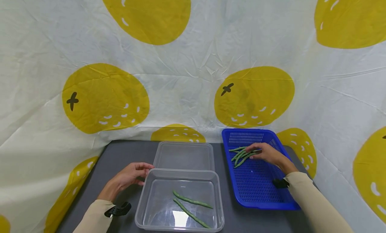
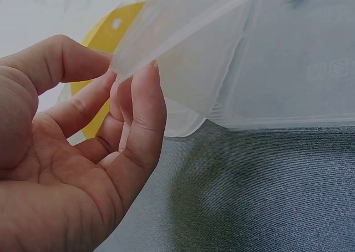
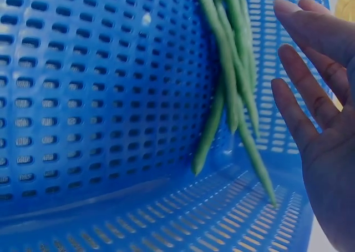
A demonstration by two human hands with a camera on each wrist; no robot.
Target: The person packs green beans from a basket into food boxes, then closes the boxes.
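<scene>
A clear plastic container (image 1: 140,202) stands on the table with two green beans (image 1: 193,213) inside. My left hand (image 1: 129,175) is at its far left corner; in the left wrist view, thumb and fingertips pinch the container's rim (image 2: 166,44). Over on the right, a blue perforated basket (image 1: 256,189) holds a small bunch of green beans (image 1: 240,157) near its far left side. My right hand (image 1: 265,154) hovers inside the basket above these beans. In the right wrist view its loosely extended fingers are apart from the beans (image 3: 230,69) and hold nothing.
Behind the container lies what looks like its clear flat lid (image 1: 184,155). The dark grey table (image 1: 126,152) ends at a white cloth (image 1: 184,95) printed with yellow fruit, hanging close behind the basket.
</scene>
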